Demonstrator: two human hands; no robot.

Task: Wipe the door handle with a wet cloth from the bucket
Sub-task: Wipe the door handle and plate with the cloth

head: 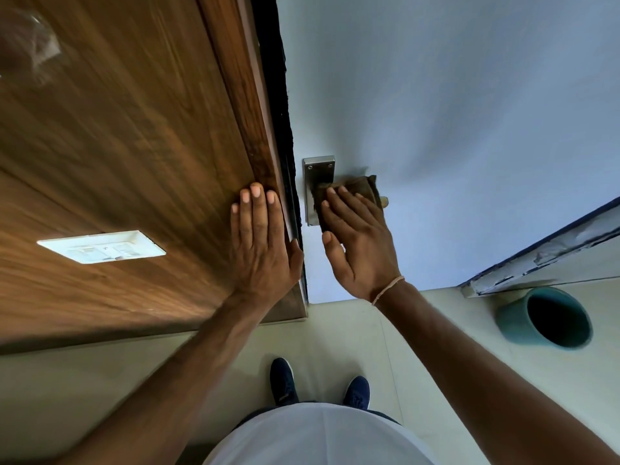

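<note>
While wood panelling (117,146) adjoins, pale door (453,112) dominates.

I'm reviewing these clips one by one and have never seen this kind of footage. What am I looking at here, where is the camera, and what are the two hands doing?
There is no machine here: a person wears one wide-angle camera on the head, looking forward and down, so you see their own arms, white shirt and dark shoes. The lens bends the straight lines. The left hand lies flat and open on the wooden panel beside the door's edge. The right hand presses a brown cloth over the door handle, which sits on a metal plate on the pale door; the cloth hides most of the handle. A teal bucket stands on the floor at the right, and a white switch plate is on the wood.
</note>
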